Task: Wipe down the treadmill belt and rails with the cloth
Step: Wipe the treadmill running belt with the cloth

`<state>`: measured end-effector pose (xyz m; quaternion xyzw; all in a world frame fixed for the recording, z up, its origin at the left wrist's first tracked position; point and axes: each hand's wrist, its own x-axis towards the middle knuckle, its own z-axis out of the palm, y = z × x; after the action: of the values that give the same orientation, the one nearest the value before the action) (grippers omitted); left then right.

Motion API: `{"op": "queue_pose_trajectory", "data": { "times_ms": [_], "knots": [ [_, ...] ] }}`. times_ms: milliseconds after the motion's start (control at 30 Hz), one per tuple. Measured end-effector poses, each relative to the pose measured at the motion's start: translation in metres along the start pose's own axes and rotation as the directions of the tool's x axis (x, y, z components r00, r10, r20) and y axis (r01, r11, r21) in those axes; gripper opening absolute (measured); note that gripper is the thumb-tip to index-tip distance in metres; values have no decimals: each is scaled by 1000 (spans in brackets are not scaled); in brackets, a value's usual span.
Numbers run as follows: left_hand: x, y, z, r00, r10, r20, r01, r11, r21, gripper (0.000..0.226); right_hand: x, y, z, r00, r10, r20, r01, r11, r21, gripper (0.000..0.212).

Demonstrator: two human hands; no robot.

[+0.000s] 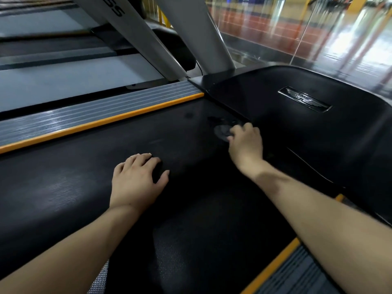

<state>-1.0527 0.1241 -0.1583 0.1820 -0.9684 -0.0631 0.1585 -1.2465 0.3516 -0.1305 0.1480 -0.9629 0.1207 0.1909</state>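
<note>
The black treadmill belt (84, 166) runs across the middle of the view. My left hand (135, 179) rests flat on the belt, fingers slightly spread and holding nothing. My right hand (246, 143) reaches further ahead to the belt's front end, its fingers curled round a small dark grey cloth (220, 132) that is blurred and pressed on the belt. The left rail (95, 110) is grey and ribbed with an orange edge. The right rail (301, 272) shows at the bottom right, partly hidden by my right forearm.
The glossy black motor cover (275, 115) with a metal badge (305, 98) sits just beyond my right hand. Two silver uprights (197, 35) rise behind the left rail. Another treadmill (53, 60) stands to the left, a glass wall to the right.
</note>
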Motion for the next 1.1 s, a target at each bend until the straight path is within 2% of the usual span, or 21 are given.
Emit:
{"op": "queue_pose_trajectory", "data": {
  "times_ms": [100,167,233,300,367,433,533,633,733,800,867,933,1000,1100],
  "knots": [
    [0,0,-1,1000,0,15,0,1000,1,52,-46,-51,-2,978,-207,29,202,972,122,21],
    [0,0,-3,1000,4,19,-4,1000,1,53,-64,-64,-8,930,-366,42,351,915,201,21],
    [-1,-1,-3,1000,9,20,-9,1000,-1,53,-55,-52,-8,879,-474,43,462,872,162,22],
    [0,-1,-2,1000,9,12,-9,1000,-3,53,-25,-22,0,913,-408,34,407,913,17,23],
    [1,-2,-1,1000,4,4,-4,1000,1,52,8,16,1,984,-178,13,178,980,-84,24],
    [0,-1,0,1000,1,1,-1,1000,0,51,19,38,-2,999,1,32,3,992,-125,24],
    [0,0,-1,1000,5,2,-5,1000,-3,51,2,19,-5,999,42,15,-40,992,-119,24],
    [0,1,-2,1000,2,1,-2,1000,2,50,-45,-34,-7,992,-122,17,122,992,9,20],
    [0,1,-3,1000,3,5,-3,1000,6,52,-80,-58,-13,912,-408,45,394,901,182,21],
    [0,0,-3,1000,2,1,-2,1000,6,52,-66,-43,-16,871,-491,33,478,859,183,21],
    [0,0,-2,1000,5,-7,-5,1000,8,51,-33,-14,-11,921,-387,36,386,921,50,20],
    [0,1,-2,1000,1,-9,-1,1000,0,51,-1,21,-8,990,-142,25,143,988,-55,22],
    [0,1,-1,1000,-2,-6,2,1000,10,51,8,36,-5,1000,30,8,-29,999,-44,23],
    [0,1,-2,1000,0,-3,0,1000,6,51,-17,3,-8,999,30,-25,-30,999,-16,20]
  ]
}}
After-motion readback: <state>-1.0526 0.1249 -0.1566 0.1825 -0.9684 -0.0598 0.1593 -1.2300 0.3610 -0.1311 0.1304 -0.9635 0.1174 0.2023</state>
